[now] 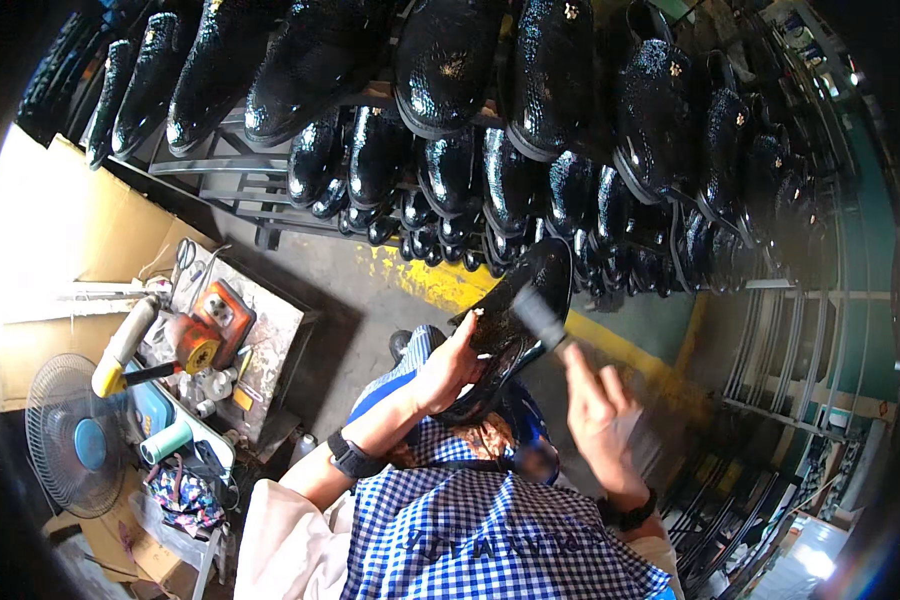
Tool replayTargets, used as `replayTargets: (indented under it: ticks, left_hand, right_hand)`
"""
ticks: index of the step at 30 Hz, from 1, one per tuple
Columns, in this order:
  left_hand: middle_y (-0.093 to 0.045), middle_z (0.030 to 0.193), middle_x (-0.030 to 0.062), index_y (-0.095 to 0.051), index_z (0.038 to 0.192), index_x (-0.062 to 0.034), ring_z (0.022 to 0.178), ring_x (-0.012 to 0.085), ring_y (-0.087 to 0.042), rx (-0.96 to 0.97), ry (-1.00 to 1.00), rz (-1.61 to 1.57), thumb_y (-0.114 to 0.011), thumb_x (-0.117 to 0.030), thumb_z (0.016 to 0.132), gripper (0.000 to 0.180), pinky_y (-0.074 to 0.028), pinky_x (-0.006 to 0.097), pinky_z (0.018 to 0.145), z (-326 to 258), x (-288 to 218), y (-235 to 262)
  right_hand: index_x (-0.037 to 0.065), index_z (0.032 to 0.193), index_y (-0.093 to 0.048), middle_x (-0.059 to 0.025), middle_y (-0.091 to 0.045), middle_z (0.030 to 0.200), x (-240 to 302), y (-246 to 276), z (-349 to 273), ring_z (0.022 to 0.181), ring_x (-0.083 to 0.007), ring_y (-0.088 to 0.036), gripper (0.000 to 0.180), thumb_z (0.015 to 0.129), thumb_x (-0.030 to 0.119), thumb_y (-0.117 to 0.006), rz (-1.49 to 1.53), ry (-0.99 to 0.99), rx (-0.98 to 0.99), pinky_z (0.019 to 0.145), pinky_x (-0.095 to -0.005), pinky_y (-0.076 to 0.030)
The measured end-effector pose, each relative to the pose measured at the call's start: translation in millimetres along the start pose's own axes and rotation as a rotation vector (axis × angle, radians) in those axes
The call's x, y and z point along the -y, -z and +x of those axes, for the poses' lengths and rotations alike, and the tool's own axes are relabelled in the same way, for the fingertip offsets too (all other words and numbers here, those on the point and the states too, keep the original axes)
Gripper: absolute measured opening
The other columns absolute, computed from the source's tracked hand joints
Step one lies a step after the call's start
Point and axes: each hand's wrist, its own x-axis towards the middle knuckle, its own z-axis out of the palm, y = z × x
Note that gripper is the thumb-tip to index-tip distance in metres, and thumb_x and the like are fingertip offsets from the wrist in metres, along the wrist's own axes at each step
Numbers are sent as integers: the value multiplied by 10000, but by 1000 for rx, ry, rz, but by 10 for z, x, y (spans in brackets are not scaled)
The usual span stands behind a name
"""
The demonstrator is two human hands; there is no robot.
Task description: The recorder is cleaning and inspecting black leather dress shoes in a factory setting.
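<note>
A glossy black shoe (541, 274) with a textured upper is held up in front of my body. My left hand (452, 368) grips its side, fingers wrapped against it. In my right hand (600, 408) is a brush (540, 317) with a pale grey end and a dark handle. Motion blurs the brush; its end lies over the shoe's upper, and I cannot tell whether it touches. Below my hands is a blue-and-white checked apron (470, 530).
Racks of black shoes (450, 65) stretch across the far side in tiers. At left stands a worn worktable (270, 310) with an orange device (225, 315), a yellow-and-grey hand tool (125, 345) and scissors (186, 252). A fan (75, 430) stands beside it. Metal racks (785, 350) stand at right.
</note>
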Motion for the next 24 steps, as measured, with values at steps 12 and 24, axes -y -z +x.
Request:
replayTargets:
  ticks: [12, 24]
  left_hand:
    - [-480, 1233, 99, -362, 1277, -108, 1036, 230, -528, 233, 54, -269, -349, -516, 888, 564, -449, 373, 848, 155, 33, 246]
    - [-430, 1297, 91, -336, 1311, -83, 1173, 237, -423, 236, 122, -134, -326, -485, 902, 573, -314, 372, 999, 232, 84, 326]
  right_hand:
    - [162, 1045, -641, -34, -402, 522, 41, -188, -265, 383, -171, -441, 317, 736, 96, -660, 311, 144, -33, 362, -306, -368]
    - [159, 1060, -632, -53, -426, 518, -170, -239, -13, 372, -175, -434, 316, 756, 73, -643, 258, -132, -217, 330, -310, -324]
